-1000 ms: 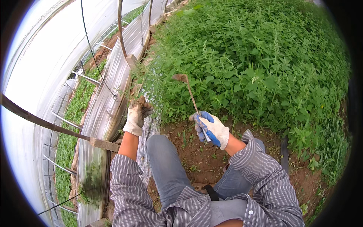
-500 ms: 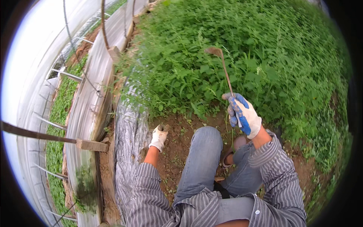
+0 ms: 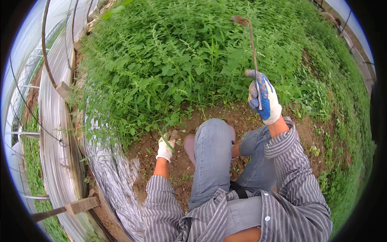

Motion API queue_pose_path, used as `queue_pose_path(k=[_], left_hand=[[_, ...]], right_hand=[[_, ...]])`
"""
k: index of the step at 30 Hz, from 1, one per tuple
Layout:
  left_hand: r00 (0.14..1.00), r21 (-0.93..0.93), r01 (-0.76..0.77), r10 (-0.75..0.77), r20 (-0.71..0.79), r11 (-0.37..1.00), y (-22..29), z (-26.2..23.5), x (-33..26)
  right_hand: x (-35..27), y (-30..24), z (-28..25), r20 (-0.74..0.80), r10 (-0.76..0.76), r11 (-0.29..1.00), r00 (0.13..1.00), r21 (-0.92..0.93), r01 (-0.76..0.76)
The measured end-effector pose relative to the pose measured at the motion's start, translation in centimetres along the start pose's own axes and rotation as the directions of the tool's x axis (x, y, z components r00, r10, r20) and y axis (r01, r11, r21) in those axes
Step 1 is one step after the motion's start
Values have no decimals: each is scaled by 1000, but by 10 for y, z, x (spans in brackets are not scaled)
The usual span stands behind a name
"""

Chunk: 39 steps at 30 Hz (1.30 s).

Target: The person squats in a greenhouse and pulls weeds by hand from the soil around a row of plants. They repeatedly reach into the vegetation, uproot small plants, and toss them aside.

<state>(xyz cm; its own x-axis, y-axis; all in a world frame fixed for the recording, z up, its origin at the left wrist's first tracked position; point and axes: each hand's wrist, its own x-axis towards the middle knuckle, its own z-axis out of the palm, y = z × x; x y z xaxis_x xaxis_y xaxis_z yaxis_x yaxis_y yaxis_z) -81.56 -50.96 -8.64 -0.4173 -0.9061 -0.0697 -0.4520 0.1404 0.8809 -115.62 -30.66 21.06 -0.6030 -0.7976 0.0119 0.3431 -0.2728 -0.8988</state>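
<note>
My right hand [image 3: 264,97], in a white glove with a blue, muddy palm, is closed round the handle of a hand hoe [image 3: 252,44]. The hoe is held upright, its small rusty blade raised in front of the green plants. Low over the soil at the plants' near edge is my left hand [image 3: 164,147], in a white glove with dirty fingertips. Its fingers look stretched forward, with no held thing visible. A narrow green leaf [image 3: 167,142] crosses in front of this hand and hides part of it.
Dense leafy plants [image 3: 169,68] fill the ground ahead and to the right. Crumbly brown soil [image 3: 181,177] lies round my bent knees [image 3: 213,149]. Silver plastic film [image 3: 109,169] runs along the left, beside a greenhouse wall of clear sheeting [image 3: 56,121] with metal hoops and wooden blocks.
The view has swung left to right, so the plastic wall sits farther left. My right hand has lifted the hoe higher. My left hand stays low, its fingers now reaching farther forward.
</note>
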Motion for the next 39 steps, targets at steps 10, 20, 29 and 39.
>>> queue_pose_path(k=[10,20,29,39], left_hand=[[949,-299,8,87,303,954,241,-18,37],[588,62,-474,264,765,878,346,73,15],[58,88,-986,-204,977,142,301,256,-17],[-91,-88,-975,8,996,-206,216,466,-5]], right_hand=[[-50,-70,-5,-169,-230,971,958,27,238],[-12,-108,-77,-52,-339,867,939,372,333],[-14,-91,-168,-357,-296,804,886,408,433],[-36,-100,-176,-594,-142,877,792,296,379]])
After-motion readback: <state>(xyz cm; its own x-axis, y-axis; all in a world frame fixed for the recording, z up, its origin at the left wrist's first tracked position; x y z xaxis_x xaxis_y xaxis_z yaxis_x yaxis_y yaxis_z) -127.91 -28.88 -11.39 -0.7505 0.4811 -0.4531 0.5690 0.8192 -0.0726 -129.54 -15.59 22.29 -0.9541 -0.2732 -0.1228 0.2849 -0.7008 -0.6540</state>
